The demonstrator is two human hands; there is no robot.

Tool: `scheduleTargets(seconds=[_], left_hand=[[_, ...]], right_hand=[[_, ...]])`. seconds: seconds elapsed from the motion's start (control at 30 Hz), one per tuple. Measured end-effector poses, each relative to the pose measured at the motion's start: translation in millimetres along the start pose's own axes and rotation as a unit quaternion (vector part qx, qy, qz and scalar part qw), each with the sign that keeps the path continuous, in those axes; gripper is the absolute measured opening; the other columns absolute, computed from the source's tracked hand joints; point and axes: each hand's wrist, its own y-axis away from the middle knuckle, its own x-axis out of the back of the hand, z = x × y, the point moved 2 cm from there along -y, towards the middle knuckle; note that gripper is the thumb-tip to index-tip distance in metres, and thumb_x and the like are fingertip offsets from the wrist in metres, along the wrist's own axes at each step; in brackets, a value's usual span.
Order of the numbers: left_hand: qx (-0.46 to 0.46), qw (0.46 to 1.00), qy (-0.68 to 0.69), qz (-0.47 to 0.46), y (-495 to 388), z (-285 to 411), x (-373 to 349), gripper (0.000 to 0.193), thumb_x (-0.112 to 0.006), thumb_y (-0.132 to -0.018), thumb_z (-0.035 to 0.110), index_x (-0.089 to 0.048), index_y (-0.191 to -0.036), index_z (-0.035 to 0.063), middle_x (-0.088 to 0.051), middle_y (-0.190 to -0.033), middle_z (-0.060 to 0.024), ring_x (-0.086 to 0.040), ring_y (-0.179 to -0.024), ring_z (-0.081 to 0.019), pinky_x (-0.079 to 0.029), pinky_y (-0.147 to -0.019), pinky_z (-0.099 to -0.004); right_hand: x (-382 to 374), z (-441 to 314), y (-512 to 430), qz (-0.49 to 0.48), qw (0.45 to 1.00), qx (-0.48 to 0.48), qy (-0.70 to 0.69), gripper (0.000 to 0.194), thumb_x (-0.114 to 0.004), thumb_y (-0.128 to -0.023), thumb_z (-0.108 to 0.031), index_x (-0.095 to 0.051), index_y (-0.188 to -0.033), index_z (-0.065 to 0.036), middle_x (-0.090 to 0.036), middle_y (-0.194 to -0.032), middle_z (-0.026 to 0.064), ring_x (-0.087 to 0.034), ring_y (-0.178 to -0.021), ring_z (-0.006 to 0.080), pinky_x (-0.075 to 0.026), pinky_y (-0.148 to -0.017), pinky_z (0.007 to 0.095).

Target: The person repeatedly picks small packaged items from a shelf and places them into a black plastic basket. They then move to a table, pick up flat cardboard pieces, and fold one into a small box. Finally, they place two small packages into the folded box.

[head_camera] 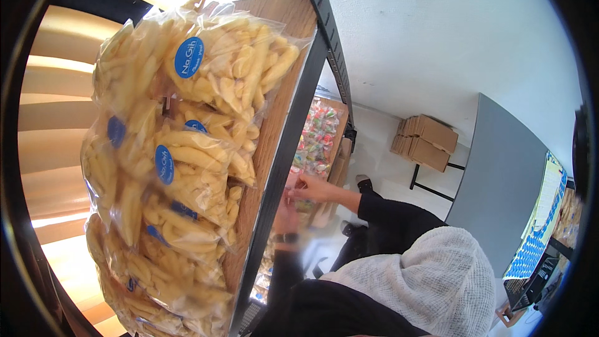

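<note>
My right hand (312, 189) reaches in from the right, fingertips pinched together beside a lower shelf of small wrapped packets (320, 135) in red, green and clear film. Close against it is my left hand (284, 217), blurred, with a dark band at its wrist. Whatever lies between the fingers is too small and blurred to make out. Above the hands' level, a wooden shelf board (285, 14) carries several clear plastic bags (210, 159) of long pale-yellow snack pieces. Blue oval stickers (189, 57) with writing mark these bags.
A black slotted metal upright (330, 32) and a black shelf edge (292, 145) border the bags. Folded cardboard boxes (425, 142) are stacked near the white wall. At right stands a grey tabletop (496, 164) with sheets of blue stickers (526, 257). A beige curtain (56, 150) hangs behind the shelf.
</note>
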Motion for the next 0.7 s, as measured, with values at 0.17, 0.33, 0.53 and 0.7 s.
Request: scheduleTargets(seconds=[0.17,0.33,0.53,0.7], left_hand=[[0.030,0.999,-0.011,0.020,3.5,5.1,-24.9,0.019,-0.056,-0.095,0.009,-0.055,-0.114,0.0089,-0.062,-0.106,-0.0031,-0.060,-0.097,-0.0141,-0.048,-0.081,-0.0280],[0.045,0.998,-0.029,0.027,7.5,7.0,-29.9,0.028,-0.056,-0.095,0.010,-0.051,-0.123,0.0072,-0.058,-0.117,-0.0053,-0.057,-0.111,-0.0193,-0.048,-0.093,-0.0330],[0.068,0.997,-0.031,0.034,19.6,5.5,-19.9,0.026,-0.054,-0.097,0.010,-0.052,-0.123,0.0068,-0.058,-0.118,-0.0049,-0.057,-0.111,-0.0201,-0.047,-0.096,-0.0361],[0.090,0.994,-0.019,0.063,29.3,-3.5,0.6,0.025,-0.054,-0.096,0.008,-0.053,-0.120,0.0073,-0.060,-0.113,-0.0060,-0.058,-0.107,-0.0200,-0.048,-0.095,-0.0368]], right_hand=[[1.7,7.3,-1.3,0.082,0.995,-0.013,-0.052,0.031,-0.068,-0.088,-0.027,-0.061,-0.101,0.000,-0.065,-0.085,0.0074,-0.061,-0.079,0.0135,-0.049,-0.070,0.0310],[42.6,0.7,-26.3,0.069,0.997,-0.008,-0.027,0.029,-0.066,-0.087,-0.024,-0.063,-0.101,0.001,-0.066,-0.089,0.0105,-0.063,-0.082,0.0183,-0.050,-0.072,0.0350],[72.4,-21.6,-42.5,0.109,0.993,0.019,0.029,0.029,-0.066,-0.086,-0.023,-0.064,-0.100,0.003,-0.067,-0.089,0.0150,-0.066,-0.081,0.0237,-0.050,-0.073,0.0360],[105.0,-22.4,-84.0,0.323,0.926,0.124,0.150,0.017,-0.063,-0.084,-0.014,-0.062,-0.092,0.001,-0.062,-0.092,0.0165,-0.063,-0.087,0.0298,-0.050,-0.075,0.0392]])
